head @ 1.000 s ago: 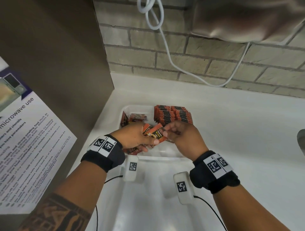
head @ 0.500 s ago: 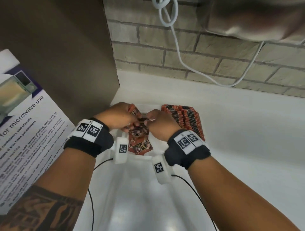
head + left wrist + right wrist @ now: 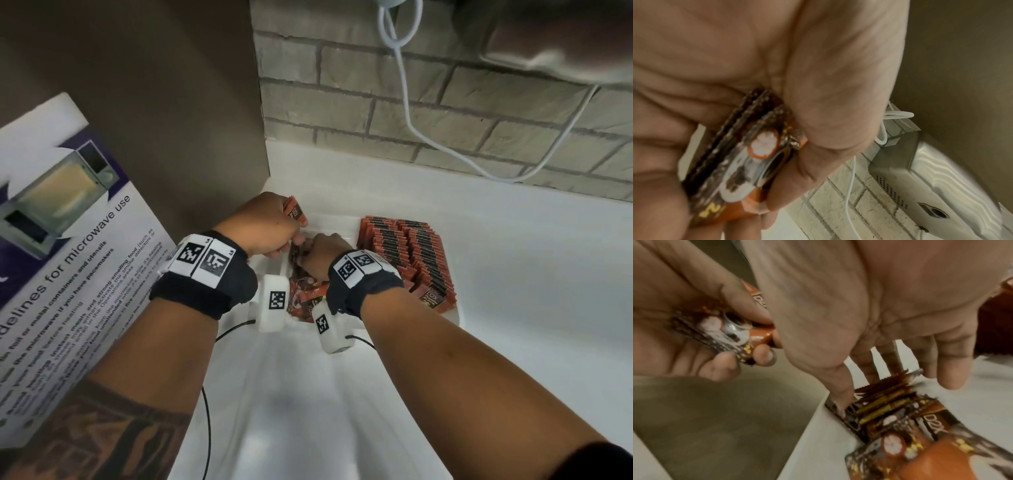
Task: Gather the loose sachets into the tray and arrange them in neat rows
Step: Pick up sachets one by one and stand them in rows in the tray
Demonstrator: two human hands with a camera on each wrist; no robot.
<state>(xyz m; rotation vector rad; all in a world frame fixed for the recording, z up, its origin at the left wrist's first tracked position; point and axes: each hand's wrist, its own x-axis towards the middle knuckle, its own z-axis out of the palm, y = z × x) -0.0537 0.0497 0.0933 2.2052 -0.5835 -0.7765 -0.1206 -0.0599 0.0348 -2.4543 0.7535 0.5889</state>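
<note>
Orange sachet rows (image 3: 407, 253) already packed in tray (image 3: 457, 313) right side; small stack (image 3: 748, 155) pinched by left hand (image 3: 263, 226) fingers; right hand (image 3: 322, 257) fingers spread, pressed on unsorted left pile (image 3: 890, 415).

Glossy foil sachets (image 3: 407, 253), smooth white plastic tray (image 3: 457, 317), rough brick wall (image 3: 462, 113)

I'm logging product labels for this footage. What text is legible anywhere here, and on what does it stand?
"D2X": orange-and-brown foil sachets lying in the white plastic tray; also on the front sachet of the neat rows.
"...delines for microwave use": white-and-purple paper notice at left.
Notice's smaller lines: too blurred to read reliably.
Black-and-white square code tags on the wristbands: patterns, no words.
</note>
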